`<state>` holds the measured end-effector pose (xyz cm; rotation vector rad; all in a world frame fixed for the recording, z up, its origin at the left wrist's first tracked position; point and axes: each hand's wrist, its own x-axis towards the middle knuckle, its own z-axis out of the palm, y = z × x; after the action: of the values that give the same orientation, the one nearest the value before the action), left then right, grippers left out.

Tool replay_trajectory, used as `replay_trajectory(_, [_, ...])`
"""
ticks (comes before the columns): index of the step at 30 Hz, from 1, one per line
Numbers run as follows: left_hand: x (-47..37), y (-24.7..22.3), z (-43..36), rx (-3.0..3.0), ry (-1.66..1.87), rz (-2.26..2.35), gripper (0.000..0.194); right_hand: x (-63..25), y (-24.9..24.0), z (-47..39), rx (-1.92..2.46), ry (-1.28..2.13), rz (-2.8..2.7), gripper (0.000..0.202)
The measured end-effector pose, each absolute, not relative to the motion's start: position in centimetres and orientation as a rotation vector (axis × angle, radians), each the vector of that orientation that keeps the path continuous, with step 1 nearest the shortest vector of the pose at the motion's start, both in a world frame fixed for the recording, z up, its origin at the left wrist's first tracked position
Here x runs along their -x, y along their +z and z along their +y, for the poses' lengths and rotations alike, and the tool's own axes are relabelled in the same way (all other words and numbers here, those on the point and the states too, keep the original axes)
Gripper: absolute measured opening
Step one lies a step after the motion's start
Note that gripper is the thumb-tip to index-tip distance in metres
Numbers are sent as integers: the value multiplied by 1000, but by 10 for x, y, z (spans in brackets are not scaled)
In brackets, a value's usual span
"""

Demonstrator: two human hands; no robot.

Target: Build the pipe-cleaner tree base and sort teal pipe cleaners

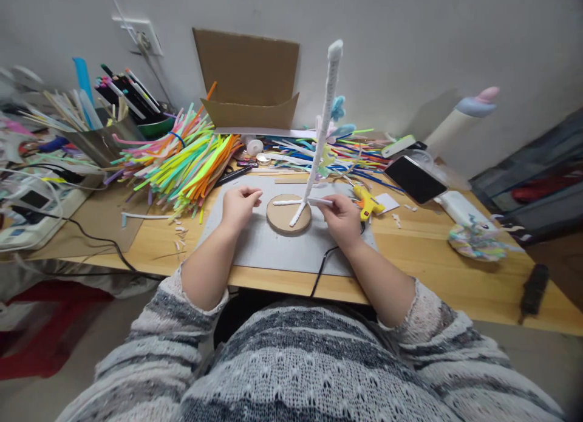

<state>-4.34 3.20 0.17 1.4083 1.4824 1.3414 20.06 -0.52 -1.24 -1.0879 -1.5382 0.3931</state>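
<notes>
A tall white stem wrapped in pipe cleaner (321, 130) stands, leaning slightly right, on a round cardboard disc (285, 218). At its foot white legs spread out over the disc. My right hand (341, 218) pinches the leg that points right, at the disc's edge. To the left of the disc, apart from it, my left hand (240, 208) is closed with thumb and forefinger together; anything between them is hidden. Light blue pipe-cleaner shapes (337, 108) show beside the stem. The disc lies on a grey mat (277, 255).
A yellow glue gun (367, 202) lies right of my right hand, its black cable crossing the mat. Behind are a bundle of coloured pipe cleaners (182, 167), loose pipe cleaners and a cardboard box (250, 112). A phone (416, 178) and a screwdriver-like black tool (534, 291) lie right.
</notes>
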Motion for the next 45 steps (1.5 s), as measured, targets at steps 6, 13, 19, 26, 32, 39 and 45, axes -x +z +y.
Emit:
replay_trajectory(6, [70,-4,49,-1459,1300,1683,26,-201,-15,4,1099,1029,-1061,24])
replay_trajectory(13, [32,-17,45,-1430,1107,1330,57,-198,-13,-1,1194,1428,-752,16])
replay_trajectory(19, [28,-14,39,-1221,1028,1247,61,-203,-6,0,1078,1546,-522,11])
replay_trajectory(26, [25,-10,31,-1204,1022,1305,41,-194,-9,11,852,1492,-493,11])
replay_trajectory(32, [21,-9,29,-1205,1001,1344,28,-191,-3,12,900,1426,-426,7])
replay_trajectory(39, [20,-6,26,-1227,953,1362,31,-200,14,-26,1109,1591,-429,8])
replay_trajectory(45, [21,-3,24,-1265,911,1457,33,-200,9,-11,980,1568,-516,11])
